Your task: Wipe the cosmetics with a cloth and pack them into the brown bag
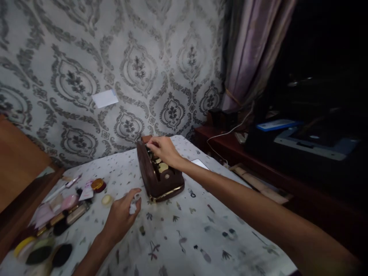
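A dark brown bag (148, 184) with gold-coloured zip trim stands open at the top, and several small cosmetics, some with yellowish round lids (163, 167), show inside it. My right hand (163, 149) is over the far part of its opening with the fingers pinched together; what they grip, if anything, is hidden. Left of the bag's near end, my left hand (120, 214) is curled around a small crumpled white piece (133, 207) that looks like tissue. A small pale round jar (107, 200) sits just beyond that hand.
Along the left edge of the patterned cloth (178, 230) lie several cosmetics, among them an amber-lidded jar (98, 185), tubes and a pink compact (69, 202). Behind the right forearm is a white flat object (200, 165). A cable (220, 136) hangs by the reddish-brown furniture at right.
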`<state>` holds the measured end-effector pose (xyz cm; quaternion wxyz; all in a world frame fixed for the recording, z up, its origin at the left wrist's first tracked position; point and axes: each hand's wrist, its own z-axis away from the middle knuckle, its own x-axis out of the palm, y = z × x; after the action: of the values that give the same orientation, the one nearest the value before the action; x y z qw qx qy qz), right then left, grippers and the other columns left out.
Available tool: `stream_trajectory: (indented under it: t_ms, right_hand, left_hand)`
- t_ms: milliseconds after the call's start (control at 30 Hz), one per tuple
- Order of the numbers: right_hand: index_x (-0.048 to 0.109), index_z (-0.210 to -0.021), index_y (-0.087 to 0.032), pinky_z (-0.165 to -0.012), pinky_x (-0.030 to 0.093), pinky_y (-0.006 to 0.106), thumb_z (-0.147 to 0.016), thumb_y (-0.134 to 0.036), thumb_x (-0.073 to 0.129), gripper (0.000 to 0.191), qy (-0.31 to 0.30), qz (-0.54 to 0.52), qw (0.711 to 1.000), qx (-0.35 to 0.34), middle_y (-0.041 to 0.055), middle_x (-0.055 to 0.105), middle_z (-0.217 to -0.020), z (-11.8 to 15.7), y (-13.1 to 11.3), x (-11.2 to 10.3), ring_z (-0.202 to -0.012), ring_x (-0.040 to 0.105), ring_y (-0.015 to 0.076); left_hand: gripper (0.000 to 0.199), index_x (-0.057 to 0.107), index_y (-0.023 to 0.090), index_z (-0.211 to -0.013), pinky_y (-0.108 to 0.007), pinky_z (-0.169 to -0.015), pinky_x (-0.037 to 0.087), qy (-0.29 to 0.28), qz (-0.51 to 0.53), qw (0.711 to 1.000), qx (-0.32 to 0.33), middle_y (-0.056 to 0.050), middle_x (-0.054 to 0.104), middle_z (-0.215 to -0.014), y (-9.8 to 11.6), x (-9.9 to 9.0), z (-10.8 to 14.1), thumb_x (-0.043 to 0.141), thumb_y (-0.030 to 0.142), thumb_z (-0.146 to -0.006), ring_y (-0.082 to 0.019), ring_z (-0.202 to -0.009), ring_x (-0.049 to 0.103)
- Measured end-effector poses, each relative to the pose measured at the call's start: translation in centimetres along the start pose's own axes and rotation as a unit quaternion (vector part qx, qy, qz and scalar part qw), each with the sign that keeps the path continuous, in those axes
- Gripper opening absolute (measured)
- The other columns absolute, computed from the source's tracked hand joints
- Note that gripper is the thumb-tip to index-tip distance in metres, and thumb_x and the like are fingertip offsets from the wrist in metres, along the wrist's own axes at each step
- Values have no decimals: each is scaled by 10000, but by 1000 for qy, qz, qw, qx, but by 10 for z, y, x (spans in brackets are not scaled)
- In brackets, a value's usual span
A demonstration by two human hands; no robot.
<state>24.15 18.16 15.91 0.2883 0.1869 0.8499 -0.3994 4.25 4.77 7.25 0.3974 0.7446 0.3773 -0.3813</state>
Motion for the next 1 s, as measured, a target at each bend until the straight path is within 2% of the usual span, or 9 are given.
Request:
stream_trajectory:
  t_ms: [33, 100, 233, 333, 433, 567, 700, 800, 1000]
  right_hand:
    - [660, -796, -140, -622, 365, 211, -914, -265, 536, 212, 7, -44, 999, -28, 7, 635, -682, 17, -6, 4, -643, 557, 119]
    - [612, -702, -150, -595, 344, 206, -900, -282, 568, 242, -17, -111, 990, -80, -20, 582, -627, 52, -16, 17, -590, 511, 101]
    - [503, -607, -163, -529, 279, 207, -922, -347, 539, 366, -121, -156, 970, -142, -45, 463, -571, 107, -29, 52, -532, 412, 84]
    - [394, -546, -175, -498, 230, 212, -924, -386, 510, 447, -177, -184, 962, -101, -67, 331, -518, 126, -34, 85, -494, 323, 74]
    - [367, -524, -187, -473, 242, 203, -902, -505, 487, 509, -191, -244, 951, -12, -68, 310, -484, 129, -37, 121, -467, 328, 73]
    - [466, -602, -204, -402, 304, 210, -881, -593, 397, 483, -160, -332, 920, 134, -67, 384, -445, 115, -38, 168, -377, 393, 94]
    - [505, -687, -205, -486, 404, 232, -864, -477, 452, 329, -126, -301, 935, 142, -49, 478, -524, 76, -41, 208, -470, 491, 118]
    - [579, -822, -195, -669, 468, 263, -776, -344, 612, 159, -117, -257, 951, 128, -11, 599, -720, 37, -48, 235, -699, 590, 150]
    - [588, -1088, -172, -886, 448, 355, -575, -199, 791, 552, -161, -188, 963, 106, 82, 638, -1075, -26, -61, 288, -1014, 594, 238]
  left_hand:
    - [236, 600, 226, -1066, -261, -654, 499, -6, 5, 1000, -1, -38, 740, -855, -5, 1, 6, 422, 268, -916, -185, -725, 701]
    - [208, 616, 221, -983, -273, -722, 499, -20, 10, 1000, -12, -48, 746, -923, -16, 4, 17, 423, 235, -905, -193, -802, 704]
    - [196, 632, 208, -932, -275, -738, 479, -32, 3, 996, -81, -48, 739, -881, -34, 10, 34, 445, 193, -877, -197, -815, 688]
    - [177, 634, 194, -894, -273, -719, 461, -18, 11, 994, -111, -48, 733, -848, -44, 15, 43, 461, 179, -860, -190, -771, 671]
    - [131, 629, 203, -859, -260, -681, 435, -4, 18, 992, -122, -27, 723, -810, -54, 16, 49, 504, 176, -834, -178, -727, 651]
    - [120, 621, 209, -834, -258, -672, 413, 29, 18, 990, -140, -26, 705, -786, -67, 13, 52, 504, 181, -837, -174, -710, 633]
    - [141, 607, 204, -801, -261, -674, 407, 59, 27, 985, -157, -27, 681, -756, -76, 10, 51, 477, 167, -843, -175, -693, 617]
    - [139, 607, 198, -819, -260, -670, 409, 74, 37, 982, -168, -26, 681, -761, -81, 11, 51, 480, 141, -823, -171, -678, 609]
    - [129, 597, 205, -777, -247, -630, 395, 94, 50, 979, -172, 5, 660, -707, -89, 13, 52, 511, 109, -779, -148, -618, 579]
